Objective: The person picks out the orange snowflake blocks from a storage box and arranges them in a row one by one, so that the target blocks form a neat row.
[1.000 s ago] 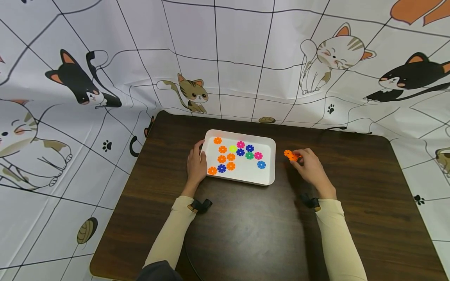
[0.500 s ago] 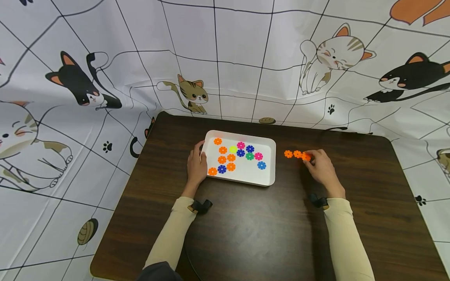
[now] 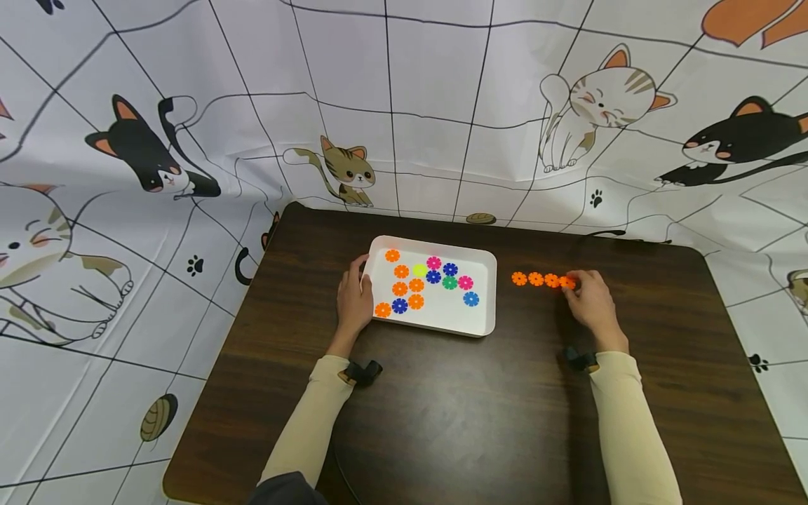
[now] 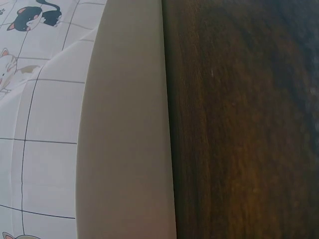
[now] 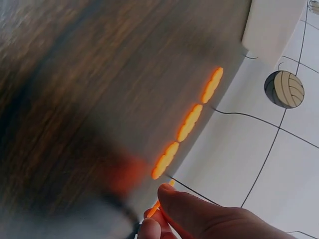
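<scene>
My left hand (image 3: 355, 300) holds the left end of the white tray (image 3: 435, 324), thumb by its rim. In the left wrist view the tray's outer wall (image 4: 124, 124) stands close up, and the hand is out of sight. Right of the tray, my right hand (image 3: 592, 305) pinches an orange notched plastic disc (image 3: 566, 282) between thumb and fingers. That disc is at the right end of a row of three flat orange discs (image 3: 535, 279). The right wrist view shows the thumb (image 5: 194, 211) over the held disc, whose far part is hidden, and the row (image 5: 190, 123) beyond.
Inside the tray lie several loose discs: orange (image 3: 400, 288), dark blue (image 3: 400, 306), yellow (image 3: 420, 270), pink (image 3: 465, 283), green (image 3: 449, 283) and light blue (image 3: 470, 299). The dark wooden table (image 3: 480, 421) meets a cat-printed white curtain (image 3: 435, 140) behind.
My right hand has moved right in steps, setting orange discs down from its grip, so the row on the table has grown rightward. The left hand and tray have stayed put.
</scene>
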Demonstrator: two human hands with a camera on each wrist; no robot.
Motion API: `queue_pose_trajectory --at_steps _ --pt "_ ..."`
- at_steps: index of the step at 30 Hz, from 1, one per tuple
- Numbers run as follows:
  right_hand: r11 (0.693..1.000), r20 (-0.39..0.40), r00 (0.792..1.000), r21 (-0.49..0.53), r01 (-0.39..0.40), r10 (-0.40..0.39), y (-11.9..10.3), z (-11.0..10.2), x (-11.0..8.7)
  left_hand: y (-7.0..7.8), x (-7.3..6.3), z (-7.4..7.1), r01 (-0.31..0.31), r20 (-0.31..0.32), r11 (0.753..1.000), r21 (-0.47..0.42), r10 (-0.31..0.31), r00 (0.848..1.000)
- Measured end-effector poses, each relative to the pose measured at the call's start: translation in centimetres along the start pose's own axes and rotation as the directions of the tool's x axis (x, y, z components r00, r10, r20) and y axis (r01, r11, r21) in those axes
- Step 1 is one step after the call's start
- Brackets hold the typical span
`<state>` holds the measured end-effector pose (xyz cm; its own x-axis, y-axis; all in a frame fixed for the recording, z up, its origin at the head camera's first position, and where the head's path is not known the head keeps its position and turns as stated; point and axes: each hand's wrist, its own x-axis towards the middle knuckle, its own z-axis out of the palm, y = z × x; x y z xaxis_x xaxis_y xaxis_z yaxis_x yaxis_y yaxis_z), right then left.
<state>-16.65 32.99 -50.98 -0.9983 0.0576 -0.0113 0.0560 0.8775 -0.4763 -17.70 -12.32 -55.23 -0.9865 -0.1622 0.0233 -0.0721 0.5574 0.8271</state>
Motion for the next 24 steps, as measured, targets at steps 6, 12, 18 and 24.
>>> queue_pose_trajectory --at_steps 6,12,18,24 --pt "1.0 0.009 1.0 -0.015 -0.026 0.026 0.7 0.2 0.3 -0.2 0.0 0.2 -0.001 -0.004 1.0 0.007 0.001 1.0" --pt "0.999 0.012 0.999 -0.022 -0.047 0.047 1.2 0.4 0.6 -0.2 0.1 0.2 -0.003 -0.007 1.0 0.006 0.003 1.0" --pt "0.999 -0.002 0.999 -0.019 -0.047 0.047 1.2 0.4 0.6 0.0 0.1 0.1 -0.003 -0.006 1.0 0.003 0.003 1.0" --pt "0.998 -0.002 0.998 -0.016 -0.055 0.055 1.1 0.2 0.4 0.0 0.0 0.1 -0.008 -0.007 1.0 -0.002 0.008 1.0"
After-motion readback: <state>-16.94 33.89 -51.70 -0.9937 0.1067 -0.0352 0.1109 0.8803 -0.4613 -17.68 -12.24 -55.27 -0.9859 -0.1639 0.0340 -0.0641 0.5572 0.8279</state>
